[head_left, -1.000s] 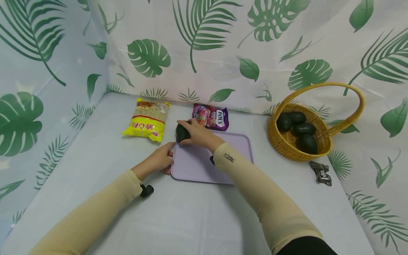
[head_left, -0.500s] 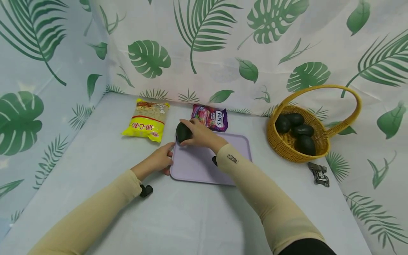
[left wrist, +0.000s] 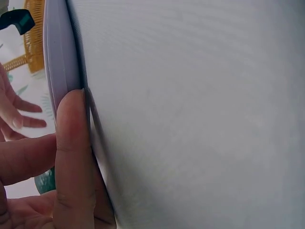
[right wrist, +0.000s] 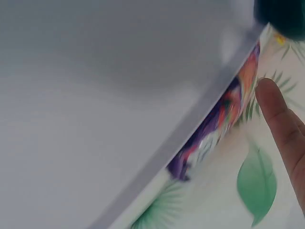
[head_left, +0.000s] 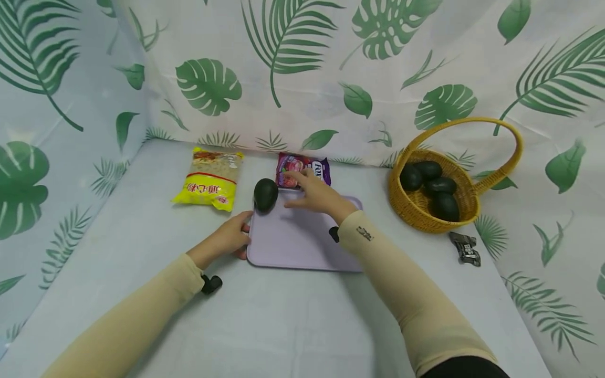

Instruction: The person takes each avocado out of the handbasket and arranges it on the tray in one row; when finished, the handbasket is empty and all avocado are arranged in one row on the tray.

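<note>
A dark green avocado (head_left: 266, 195) lies in the far left corner of the lilac tray (head_left: 298, 244). My left hand (head_left: 224, 237) holds the tray's left edge; in the left wrist view its fingers (left wrist: 74, 148) lie against the rim. Above the tray's far side, my right hand (head_left: 319, 196) hovers with fingers spread and nothing in them, just right of the avocado. It partly covers a purple candy bag (head_left: 302, 164) behind the tray. The right wrist view shows one extended finger (right wrist: 281, 124) beyond the tray's rim.
A yellow pasta bag (head_left: 211, 178) lies left of the tray, toward the back. On the right stands a woven basket (head_left: 420, 220) with a tall handle, holding several avocados (head_left: 441, 186). A small black wrapped packet (head_left: 465, 249) lies in front of it. Leaf-printed cloth (head_left: 312, 79) rises behind.
My right hand has let go of the avocado and drawn away to the right, its fingers opening. The avocado stays in the tray's corner. The left hand keeps its place on the edge.
</note>
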Demonstrator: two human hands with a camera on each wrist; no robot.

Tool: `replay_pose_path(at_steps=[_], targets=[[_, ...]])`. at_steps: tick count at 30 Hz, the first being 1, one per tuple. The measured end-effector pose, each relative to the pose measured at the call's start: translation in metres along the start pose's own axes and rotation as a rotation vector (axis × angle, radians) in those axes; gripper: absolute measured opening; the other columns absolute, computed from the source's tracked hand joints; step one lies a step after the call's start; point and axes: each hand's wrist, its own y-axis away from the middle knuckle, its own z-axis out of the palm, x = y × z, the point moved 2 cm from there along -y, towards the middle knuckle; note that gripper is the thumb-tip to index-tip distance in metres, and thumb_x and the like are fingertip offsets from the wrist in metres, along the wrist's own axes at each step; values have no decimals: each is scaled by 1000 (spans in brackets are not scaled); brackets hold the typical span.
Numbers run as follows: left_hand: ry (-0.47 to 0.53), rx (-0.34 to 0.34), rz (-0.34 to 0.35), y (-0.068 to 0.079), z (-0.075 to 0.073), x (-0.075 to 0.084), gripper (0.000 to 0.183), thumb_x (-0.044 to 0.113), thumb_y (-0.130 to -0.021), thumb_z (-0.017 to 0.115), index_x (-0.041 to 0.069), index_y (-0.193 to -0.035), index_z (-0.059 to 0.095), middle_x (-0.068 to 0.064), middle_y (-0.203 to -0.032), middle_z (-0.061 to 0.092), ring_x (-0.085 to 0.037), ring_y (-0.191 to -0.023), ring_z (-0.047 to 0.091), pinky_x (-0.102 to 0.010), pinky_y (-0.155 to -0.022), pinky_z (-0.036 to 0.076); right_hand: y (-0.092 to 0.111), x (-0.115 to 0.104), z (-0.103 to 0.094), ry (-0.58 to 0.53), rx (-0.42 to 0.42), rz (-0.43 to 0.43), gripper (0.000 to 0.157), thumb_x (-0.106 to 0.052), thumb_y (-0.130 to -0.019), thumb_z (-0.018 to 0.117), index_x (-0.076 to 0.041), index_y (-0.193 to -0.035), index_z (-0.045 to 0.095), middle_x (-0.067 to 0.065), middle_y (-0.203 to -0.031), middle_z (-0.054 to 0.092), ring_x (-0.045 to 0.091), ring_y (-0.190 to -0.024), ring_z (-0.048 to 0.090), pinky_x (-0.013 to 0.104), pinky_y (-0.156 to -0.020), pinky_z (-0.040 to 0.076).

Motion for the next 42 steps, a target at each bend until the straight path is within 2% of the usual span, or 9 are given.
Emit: replay_pose_path(at_steps=[5,10,17,26,32,38,42], targets=[[-6,-9,7,0,1,0,76,-6,-91,55,9,-157,21,-21,-120,46,-26,-76,61,-34,-57,62,13,20,-12,-14,26,41,87,-46,-81,79,-23,-153,36,24,-147,32,37,-121,52,54,-104,46],[-3,-20,7,1,1,0,76,-7,-92,55,8,-157,20,-21,-120,46,-27,-78,61,-35,-58,62,29,42,-23,-59,51,67,83,-43,-82,79,-21,-152,38,25,-144,33,38,-113,56,51,-96,51],[-15,-19,8,3,1,3,76,-6,-92,56,7,-157,19,-22,-121,45,-27,-77,61,-34,-58,62,55,70,-42,-77,98,130,79,-44,-84,77,-26,-151,39,21,-139,36,37,-116,56,49,-93,54],[-26,-20,-2,4,2,3,77,-5,-92,56,8,-158,18,-22,-123,45,-27,-77,62,-34,-59,62,90,99,-70,-92,151,207,81,-46,-84,76,-23,-151,38,21,-144,34,38,-118,55,52,-93,55],[-27,-22,6,2,2,1,77,-5,-92,56,7,-158,18,-22,-122,45,-26,-78,62,-34,-58,62,119,125,-92,-78,215,247,81,-50,-85,73,-23,-152,37,20,-131,39,32,-109,53,50,-92,52],[-14,-28,14,2,2,-1,77,-6,-92,55,7,-158,17,-21,-121,44,-27,-81,61,-35,-59,62,150,147,-122,-53,229,350,83,-52,-88,68,-20,-155,31,28,-145,30,40,-119,50,60,-94,50],[-14,-29,22,1,2,0,77,-6,-91,55,6,-157,17,-22,-121,44,-27,-82,60,-35,-58,62,167,183,-140,14,248,403,83,-52,-90,66,-10,-154,33,32,-145,34,47,-121,47,66,-95,46]])
